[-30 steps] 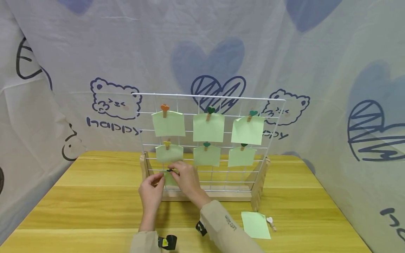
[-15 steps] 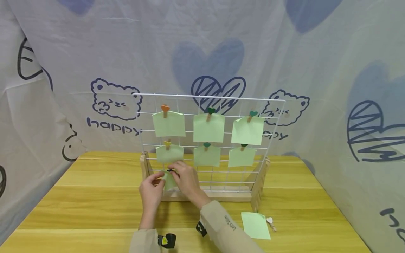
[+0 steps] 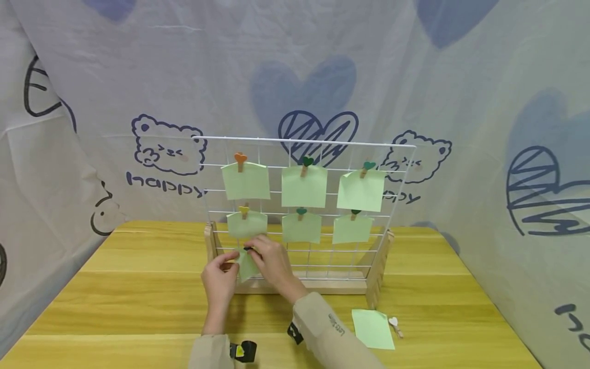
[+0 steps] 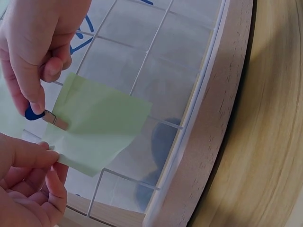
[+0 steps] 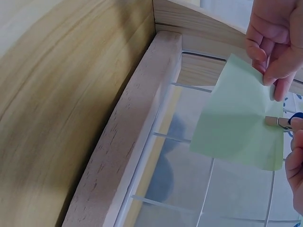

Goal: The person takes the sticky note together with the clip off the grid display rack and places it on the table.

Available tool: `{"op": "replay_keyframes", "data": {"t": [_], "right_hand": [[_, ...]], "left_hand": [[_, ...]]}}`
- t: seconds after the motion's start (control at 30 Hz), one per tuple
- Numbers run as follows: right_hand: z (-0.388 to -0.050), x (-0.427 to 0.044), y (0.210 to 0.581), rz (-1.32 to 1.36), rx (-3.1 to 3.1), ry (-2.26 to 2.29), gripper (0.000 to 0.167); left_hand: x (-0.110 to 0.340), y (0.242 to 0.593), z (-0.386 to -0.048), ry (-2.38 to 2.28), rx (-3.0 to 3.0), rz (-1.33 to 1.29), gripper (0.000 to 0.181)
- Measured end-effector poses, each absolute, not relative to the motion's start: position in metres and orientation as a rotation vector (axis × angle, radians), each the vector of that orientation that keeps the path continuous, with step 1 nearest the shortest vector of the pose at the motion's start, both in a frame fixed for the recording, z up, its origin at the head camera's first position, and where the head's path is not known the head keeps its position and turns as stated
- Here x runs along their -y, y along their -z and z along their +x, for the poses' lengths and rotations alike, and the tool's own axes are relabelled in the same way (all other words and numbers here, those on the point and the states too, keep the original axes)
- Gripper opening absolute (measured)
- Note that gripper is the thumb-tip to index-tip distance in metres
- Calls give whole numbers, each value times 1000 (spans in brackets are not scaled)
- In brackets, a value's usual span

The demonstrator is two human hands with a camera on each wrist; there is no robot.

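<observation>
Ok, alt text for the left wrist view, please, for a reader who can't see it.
The right hand pinches a blue-ended clip whose wooden tip lies over a green note; the left hand holds the note's edge. Behind it is a white wire grid, with a wooden bar and the table at the picture's right.

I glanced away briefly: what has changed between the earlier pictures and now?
The held green note has shifted slightly, its lower edge showing further down. Nothing was let go: the left hand still pinches the note's edge, the right hand the blue-hearted clip. The six hung notes and loose white clip stayed put.
</observation>
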State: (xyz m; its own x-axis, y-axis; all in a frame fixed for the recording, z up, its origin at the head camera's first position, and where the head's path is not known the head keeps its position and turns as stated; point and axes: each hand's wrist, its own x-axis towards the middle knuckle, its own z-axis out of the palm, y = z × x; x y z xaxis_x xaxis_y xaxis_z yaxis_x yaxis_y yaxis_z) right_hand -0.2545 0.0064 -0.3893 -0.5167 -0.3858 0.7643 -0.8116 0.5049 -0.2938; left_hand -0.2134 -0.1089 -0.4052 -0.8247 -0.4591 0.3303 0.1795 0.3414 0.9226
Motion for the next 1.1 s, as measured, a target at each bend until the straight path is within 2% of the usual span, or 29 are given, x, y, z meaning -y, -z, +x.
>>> {"op": "replay_keyframes", "data": {"t": [0.53,1.1], "right_hand": [[-250,-13,382,980,2020,-1034,8],[-237,-25,375,969,2112,-1156,9]], "left_hand": [[112,406,-208,1574,2066,293,23],[113,404,-202,1632,2082,300,18]]}}
